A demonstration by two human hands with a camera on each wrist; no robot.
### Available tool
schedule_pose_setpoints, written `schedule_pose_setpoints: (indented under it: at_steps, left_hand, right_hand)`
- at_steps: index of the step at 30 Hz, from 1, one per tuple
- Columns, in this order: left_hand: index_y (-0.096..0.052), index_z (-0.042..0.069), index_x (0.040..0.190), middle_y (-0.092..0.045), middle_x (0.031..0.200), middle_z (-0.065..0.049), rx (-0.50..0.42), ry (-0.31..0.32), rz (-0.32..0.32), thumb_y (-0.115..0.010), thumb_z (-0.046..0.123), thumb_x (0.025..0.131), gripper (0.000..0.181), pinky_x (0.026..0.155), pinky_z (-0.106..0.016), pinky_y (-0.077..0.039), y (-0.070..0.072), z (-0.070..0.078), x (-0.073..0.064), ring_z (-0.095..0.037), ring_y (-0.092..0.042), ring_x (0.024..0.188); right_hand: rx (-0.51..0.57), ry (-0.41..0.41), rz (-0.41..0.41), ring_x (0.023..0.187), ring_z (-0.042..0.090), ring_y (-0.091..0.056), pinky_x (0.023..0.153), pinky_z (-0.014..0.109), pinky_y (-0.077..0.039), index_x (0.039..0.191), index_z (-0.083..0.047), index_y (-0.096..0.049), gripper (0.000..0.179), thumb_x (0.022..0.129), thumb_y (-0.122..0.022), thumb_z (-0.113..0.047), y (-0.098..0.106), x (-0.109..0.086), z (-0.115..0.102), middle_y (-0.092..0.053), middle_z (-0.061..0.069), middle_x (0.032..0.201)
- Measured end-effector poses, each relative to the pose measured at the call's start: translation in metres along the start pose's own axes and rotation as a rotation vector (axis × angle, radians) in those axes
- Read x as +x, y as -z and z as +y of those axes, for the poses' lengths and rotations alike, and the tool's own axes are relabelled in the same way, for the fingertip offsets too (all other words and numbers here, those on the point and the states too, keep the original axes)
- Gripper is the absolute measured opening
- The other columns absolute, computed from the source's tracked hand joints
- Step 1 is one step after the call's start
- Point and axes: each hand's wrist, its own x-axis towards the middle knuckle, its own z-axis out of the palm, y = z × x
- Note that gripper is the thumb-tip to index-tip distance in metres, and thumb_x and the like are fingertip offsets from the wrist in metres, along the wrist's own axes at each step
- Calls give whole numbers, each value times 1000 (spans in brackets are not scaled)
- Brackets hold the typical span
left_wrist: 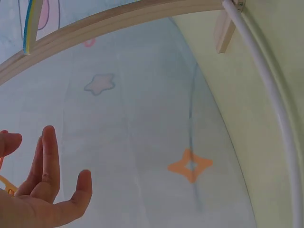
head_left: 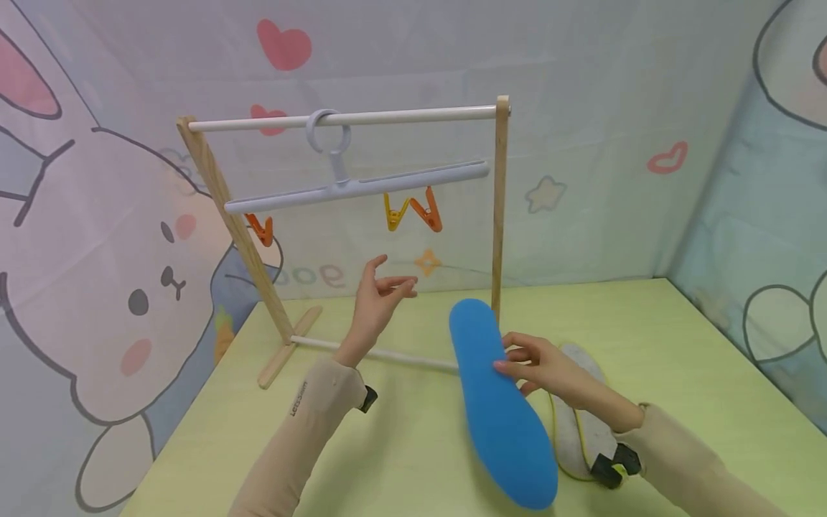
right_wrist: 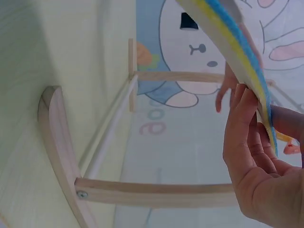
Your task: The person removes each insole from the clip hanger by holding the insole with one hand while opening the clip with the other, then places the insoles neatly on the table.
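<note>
A blue shoe insole [head_left: 500, 409] is pinched at its right edge between the thumb and fingers of my right hand [head_left: 539, 366]. Seen edge-on in the right wrist view, the insole [right_wrist: 244, 59] shows blue, yellow and white layers. My left hand [head_left: 377, 301] is raised, fingers apart and holding nothing, below the hanger. The lavender hanger [head_left: 358, 188] hangs by its ring from the rack's top bar [head_left: 413, 115]. A yellow clip [head_left: 394, 213] and an orange clip [head_left: 429, 211] hang under its right half, another orange clip [head_left: 261, 230] under its left end.
Behind my right wrist, grey insoles with yellow edging [head_left: 575, 438] lie on the yellow-green table [head_left: 685, 373]. The rack's wooden left post [head_left: 232, 222] and right post [head_left: 500, 215] rise from the table, and a white lower bar [head_left: 388, 355] runs between them. Printed cloth hangs behind.
</note>
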Motion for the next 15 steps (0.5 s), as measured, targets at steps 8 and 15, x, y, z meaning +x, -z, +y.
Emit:
schedule_pose_setpoints:
  at_steps: [8, 15]
  left_hand:
    - [-51, 7, 120, -66, 102, -16, 132, -17, -166, -53, 17, 90, 32, 93, -41, -43, -3, -19, -18, -26, -67, 83]
    - [-58, 2, 110, -67, 98, -19, 172, -6, -202, -51, 13, 90, 24, 86, -40, -47, -7, -20, -35, -29, -66, 82]
  right_hand:
    - [-10, -29, 25, 78, 16, -62, 61, 38, -52, 104, -1, -42, 30, 90, -53, -24, 14, -13, 4, -63, 9, 93]
    - [-9, -87, 37, 77, 17, -62, 65, 38, -51, 107, 2, -38, 33, 92, -48, -26, 31, -28, 12, -60, 4, 89]
